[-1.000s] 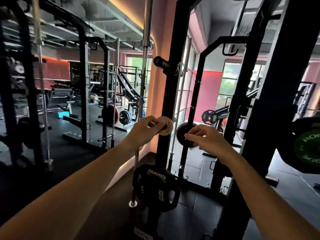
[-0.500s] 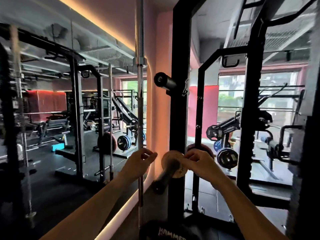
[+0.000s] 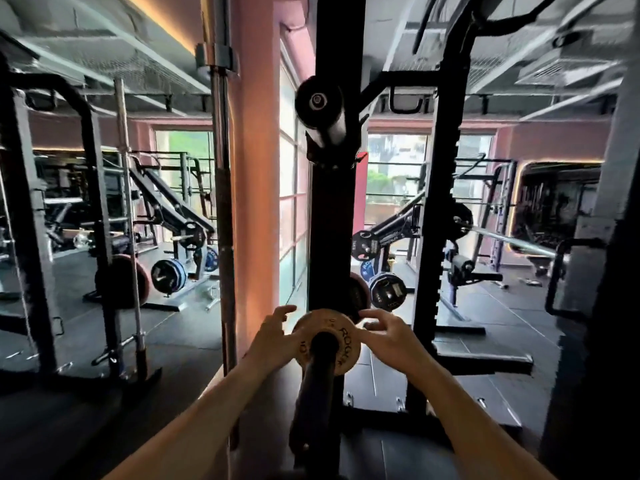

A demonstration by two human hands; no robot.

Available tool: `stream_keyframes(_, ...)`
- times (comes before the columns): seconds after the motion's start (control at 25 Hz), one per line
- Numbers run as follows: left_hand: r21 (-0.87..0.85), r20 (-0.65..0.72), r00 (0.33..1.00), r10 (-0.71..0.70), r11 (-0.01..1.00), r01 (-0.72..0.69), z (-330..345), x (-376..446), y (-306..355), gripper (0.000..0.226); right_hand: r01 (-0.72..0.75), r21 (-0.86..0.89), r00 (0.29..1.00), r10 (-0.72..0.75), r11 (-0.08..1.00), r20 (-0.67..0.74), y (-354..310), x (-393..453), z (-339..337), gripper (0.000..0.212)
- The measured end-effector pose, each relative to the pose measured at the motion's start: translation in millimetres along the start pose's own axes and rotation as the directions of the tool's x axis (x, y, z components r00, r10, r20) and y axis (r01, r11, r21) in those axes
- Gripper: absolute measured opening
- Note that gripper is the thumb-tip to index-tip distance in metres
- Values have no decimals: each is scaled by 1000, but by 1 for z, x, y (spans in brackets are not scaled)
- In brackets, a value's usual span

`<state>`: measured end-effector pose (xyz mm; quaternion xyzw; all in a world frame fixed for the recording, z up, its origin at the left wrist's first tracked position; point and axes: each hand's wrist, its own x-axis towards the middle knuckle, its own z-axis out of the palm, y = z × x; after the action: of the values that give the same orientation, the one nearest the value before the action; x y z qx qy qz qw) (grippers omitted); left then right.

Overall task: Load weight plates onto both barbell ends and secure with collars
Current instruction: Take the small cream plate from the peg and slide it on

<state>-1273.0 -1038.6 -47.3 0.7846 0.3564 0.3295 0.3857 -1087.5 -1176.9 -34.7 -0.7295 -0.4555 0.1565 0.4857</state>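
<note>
**Sliding a small plate along the sleeve**

Running up from the near bottom edge, a thick black cylindrical bar sleeve [image 3: 317, 386] carries a small tan round weight plate [image 3: 346, 344] stamped with dark lettering, threaded on at its far end. Both forearms reach in from the near corners. The left hand [image 3: 272, 341] sits against the plate's left rim, fingers spread and loosely bent, touching or just beside the edge; whether it grips cannot be told. The right hand [image 3: 391, 337] meets the right rim with curled fingers that appear to pinch it.

By the look of it, the step in hand is seating this plate on a peg or bar end; no collar is visible. The next move seems to call for an even push from both hands, keeping the plate square to the sleeve so it does not bind.

Just beyond stands a tall black steel rack upright [image 3: 334, 202], with a round black roller peg [image 3: 317, 103] high up. To the left rises a chrome vertical bar [image 3: 221, 168]. Far off, blue plates [image 3: 169, 275] rest on a rack at the left.
</note>
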Motion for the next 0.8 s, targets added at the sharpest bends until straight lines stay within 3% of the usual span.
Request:
stream_keyframes(0.08,-28,54,998,-23,999,25,4,7,-4,95,-40,-2,999,40,999,24,2,5,11,49)
stream_keyframes(0.2,-47,121,991,-53,997,60,8,14,-12,63,-58,13,998,58,998,-1,9,12,31,50)
stream_keyframes(0.36,-21,107,994,-35,999,37,10,6,-14,34,-54,29,998,55,998,-40,2,3,36,31)
stream_keyframes(0.56,24,46,999,1,1000,-2,5,-38,-2,31,5,55,1000,-6,998,18,-6,-31,45,21)
stream_keyframes(0.8,-140,-39,996,-82,987,76,1,-110,7,31,85,184,990,-104,979,98,-10,-87,46,15)
